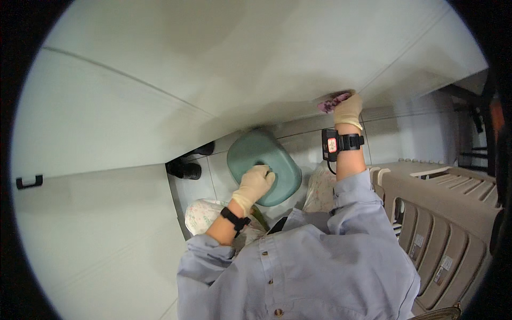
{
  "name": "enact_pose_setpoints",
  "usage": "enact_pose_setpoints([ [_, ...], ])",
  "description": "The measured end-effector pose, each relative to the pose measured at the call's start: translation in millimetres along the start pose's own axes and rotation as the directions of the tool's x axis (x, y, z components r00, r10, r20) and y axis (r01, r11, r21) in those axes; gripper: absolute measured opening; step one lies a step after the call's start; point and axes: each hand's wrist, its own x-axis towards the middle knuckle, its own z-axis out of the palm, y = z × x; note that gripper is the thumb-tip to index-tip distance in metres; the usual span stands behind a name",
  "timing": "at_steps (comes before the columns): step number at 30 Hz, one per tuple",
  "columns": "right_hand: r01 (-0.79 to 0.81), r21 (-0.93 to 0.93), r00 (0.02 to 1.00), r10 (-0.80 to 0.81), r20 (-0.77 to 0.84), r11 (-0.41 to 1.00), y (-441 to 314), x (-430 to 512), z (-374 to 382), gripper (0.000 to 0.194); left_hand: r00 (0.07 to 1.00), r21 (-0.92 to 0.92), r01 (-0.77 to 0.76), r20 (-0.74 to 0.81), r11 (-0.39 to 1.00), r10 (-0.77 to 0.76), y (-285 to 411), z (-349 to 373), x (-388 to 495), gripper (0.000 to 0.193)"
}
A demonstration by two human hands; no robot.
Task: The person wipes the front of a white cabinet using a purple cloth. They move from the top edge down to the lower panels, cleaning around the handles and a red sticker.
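Observation:
My right hand (349,109), in a pale latex-like glove, presses a crumpled purple-pink cloth (335,103) against the lower part of a white tiled wall (248,68). My left hand (255,183), gloved the same way, is over the seat of a green plastic stool (282,168) between my knees. Its fingers are curled close to a dark hole in the seat. Whether they grip the stool or only hover above it is hidden by the hand itself. A black device (330,146) is strapped to my right wrist, and a black band (235,221) circles the left.
At my right stands a beige plastic pet carrier (440,236) with slotted sides. Dark shoes (188,169) lie by the corner of a white panel (100,224) on the left. A black handle (29,182) juts out at far left. Dark furniture legs (474,154) appear far right.

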Motion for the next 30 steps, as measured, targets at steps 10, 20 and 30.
enact_pose_setpoints([
  [10, 0.783, 0.364, 0.174, 0.384, -0.907, 0.504, -72.4, -49.2, -68.1, 0.058, 0.945, -0.064, 0.324, 0.069, 0.944, -0.320, 2.8, 42.3, 12.0, 0.057],
  [20, 0.901, -0.321, -0.020, -0.709, -0.705, 0.294, -155.3, -92.2, -85.8, 0.048, 0.824, -0.531, 0.567, 0.339, 0.630, -0.455, -15.2, 48.0, 26.5, 0.051],
  [30, 0.831, 0.131, 0.538, -0.841, 0.055, 0.540, -119.5, -29.2, 33.7, 0.057, 0.857, -0.524, 0.515, 0.318, 0.678, -0.406, -33.3, 51.9, 29.1, 0.058],
])
